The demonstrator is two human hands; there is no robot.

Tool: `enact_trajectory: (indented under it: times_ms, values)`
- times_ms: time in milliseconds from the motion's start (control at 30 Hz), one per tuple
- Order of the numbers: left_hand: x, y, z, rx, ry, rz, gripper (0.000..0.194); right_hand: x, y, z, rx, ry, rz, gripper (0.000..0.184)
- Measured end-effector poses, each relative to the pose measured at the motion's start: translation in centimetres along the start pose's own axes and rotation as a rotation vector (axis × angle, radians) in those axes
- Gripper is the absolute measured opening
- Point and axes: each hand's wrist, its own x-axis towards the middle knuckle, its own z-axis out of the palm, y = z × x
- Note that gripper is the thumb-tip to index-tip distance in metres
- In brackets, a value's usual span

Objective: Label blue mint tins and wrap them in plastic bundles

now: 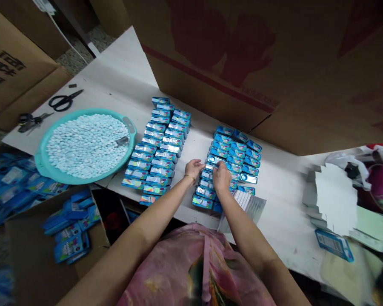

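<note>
Small blue boxes (235,159) with shiny tops stand in tight rows on the white table. My right hand (221,176) is closed over the left column of this group, its fingertips at a box's top; what they pinch is too small to make out. Beside the same column, my left hand (194,167) has its thumb and fingers drawn together near the box's left end. Whatever is between them is hidden. To the left stands a second group of blue boxes (164,155). Under my right forearm lie white strips with a silvery clear sheet (255,209).
A turquoise basin (40,159) full of pale blue pieces, with a scoop (122,140), sits left. Scissors (65,100) lie behind it. Large cartons (210,72) wall the back. White card (336,197) is stacked right. Blue packs (72,229) fill an open carton below.
</note>
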Motion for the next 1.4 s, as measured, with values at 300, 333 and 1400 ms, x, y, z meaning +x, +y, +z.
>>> enact_trajectory:
  times_ms: [300, 333, 1400]
  values:
    - [-4.3, 2.5, 0.4, 0.309, -0.096, 0.379, 0.017, -5.2, 10.5, -8.0, 0.083, 0.237, -0.155, 0.027]
    - [-5.3, 2.9, 1.4, 0.353, -0.197, 0.437, 0.018, -5.5, 13.2, -8.6, 0.081, 0.227, -0.124, 0.026]
    - [-5.9, 2.7, 5.6, 0.942, -0.822, 0.26, 0.022, -6.0, 13.7, -6.0, -0.016, 0.152, -0.688, 0.021]
